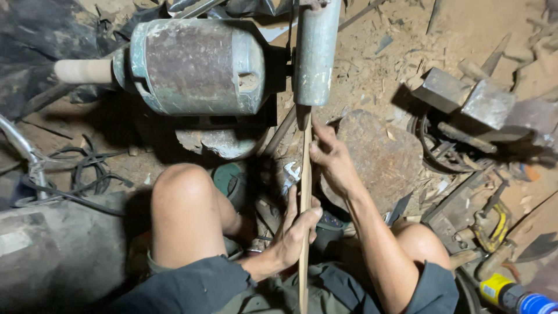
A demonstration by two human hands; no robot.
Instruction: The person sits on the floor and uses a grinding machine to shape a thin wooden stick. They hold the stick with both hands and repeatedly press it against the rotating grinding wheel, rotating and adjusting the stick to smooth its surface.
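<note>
Seen from above, a person sits on a dirt floor (407, 35) strewn with wood chips, knees apart. Ahead stands a large rusty green motor (195, 67), its upright sanding drum (315, 52) at the right end. A long thin wooden stick (304, 197) runs from the lap up to the drum, its tip pressed to the drum's base — held lengthwise, apparently for steadiness. The left hand (293, 232) grips the stick's middle, fingers wrapped around it; the right hand (331, 157) pinches it nearer the drum, guiding it. Hammers (465, 102) lie to the right.
</note>
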